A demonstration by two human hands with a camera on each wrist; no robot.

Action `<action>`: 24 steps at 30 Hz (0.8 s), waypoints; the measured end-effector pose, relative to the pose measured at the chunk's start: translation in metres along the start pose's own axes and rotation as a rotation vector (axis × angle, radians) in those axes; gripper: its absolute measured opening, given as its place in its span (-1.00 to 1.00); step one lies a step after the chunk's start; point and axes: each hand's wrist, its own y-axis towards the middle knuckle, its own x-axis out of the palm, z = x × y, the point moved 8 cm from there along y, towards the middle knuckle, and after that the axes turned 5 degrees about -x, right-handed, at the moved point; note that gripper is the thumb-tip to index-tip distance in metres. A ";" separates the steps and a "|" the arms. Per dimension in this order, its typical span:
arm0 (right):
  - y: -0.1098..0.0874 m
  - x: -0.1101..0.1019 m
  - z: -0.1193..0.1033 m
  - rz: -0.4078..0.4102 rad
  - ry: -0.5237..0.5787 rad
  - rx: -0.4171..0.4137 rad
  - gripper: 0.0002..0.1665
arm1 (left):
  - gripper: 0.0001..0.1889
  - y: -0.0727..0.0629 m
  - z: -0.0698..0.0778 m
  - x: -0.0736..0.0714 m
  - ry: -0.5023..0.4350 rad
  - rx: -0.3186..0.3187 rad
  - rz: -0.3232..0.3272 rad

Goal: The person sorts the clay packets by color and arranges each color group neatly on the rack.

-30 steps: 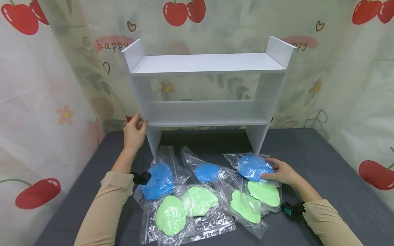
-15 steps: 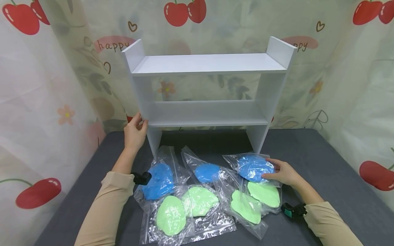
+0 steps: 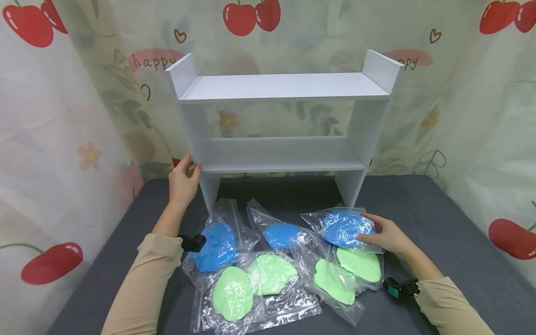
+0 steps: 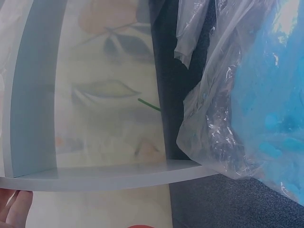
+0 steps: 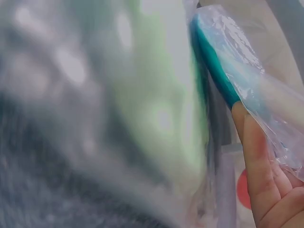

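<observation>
My left hand [image 3: 182,181] touches the outer left side of a white shelf unit [image 3: 272,87]. In the left wrist view its fingertips [image 4: 19,209] lie against the outside of the side panel, none inside. With thumb and fingers, my right hand [image 3: 387,236] pinches the right edge of a clear plastic bag holding a flat blue lump [image 3: 345,227]. In the right wrist view the thumb and fingers [image 5: 259,156] grip this bag's edge, its blue content [image 5: 216,64] seen side-on. Below it lies a bagged light green lump [image 3: 359,264], partly overlapped by the blue one.
Two more bagged blue lumps [image 3: 215,246] lie left and middle on the dark tabletop [image 3: 418,204]. Several bagged green lumps [image 3: 232,294] lie in front of them, bags overlapping. The shelf has an upper board and a middle board [image 3: 280,160]. Printed curtains surround the table.
The right hand and its blue bag have shifted very slightly, the bag's top edge a little higher. The left hand stays at the shelf side.
</observation>
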 end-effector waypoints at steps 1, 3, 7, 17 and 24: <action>0.000 0.000 -0.001 0.003 0.010 -0.004 -0.03 | -0.52 0.000 0.000 0.000 0.000 0.000 0.000; -0.001 -0.001 -0.002 0.012 0.029 -0.013 -0.03 | -0.52 0.000 0.000 0.000 -0.001 0.000 -0.001; -0.001 -0.002 -0.008 0.026 0.059 -0.041 -0.06 | -0.51 0.000 -0.001 0.000 -0.002 -0.001 -0.004; -0.004 -0.002 -0.030 0.028 0.146 -0.118 -0.13 | -0.51 0.000 -0.002 0.000 0.006 -0.001 0.000; -0.005 -0.004 -0.044 0.025 0.171 -0.179 -0.15 | -0.50 0.000 -0.003 0.000 0.013 -0.005 -0.003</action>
